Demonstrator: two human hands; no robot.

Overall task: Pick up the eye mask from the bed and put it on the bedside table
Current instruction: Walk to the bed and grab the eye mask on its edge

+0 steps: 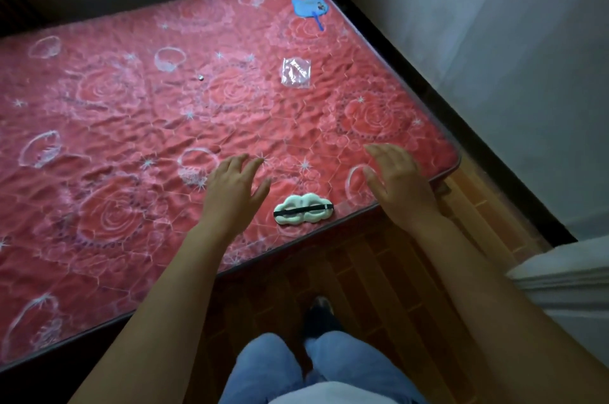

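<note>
1. Near the corner of the red quilted bed (131, 113), the eye mask (304, 208) lay close to the edge, pale and cloud-shaped, black strap facing up.
2. Left hand (232, 187) hovered just left of the mask, fingers spread and loose, holding nothing and not touching it as far as I could tell.
3. Right hand (398, 178) was just right of the mask, also wide open and empty.
4. So the mask sat between both hands.
5. Further up the bed were a clear plastic bag (296, 71) and a blue fan (311, 9).
6. White furniture edge (566, 275) showed at the right, couldn't tell what it was.
</note>
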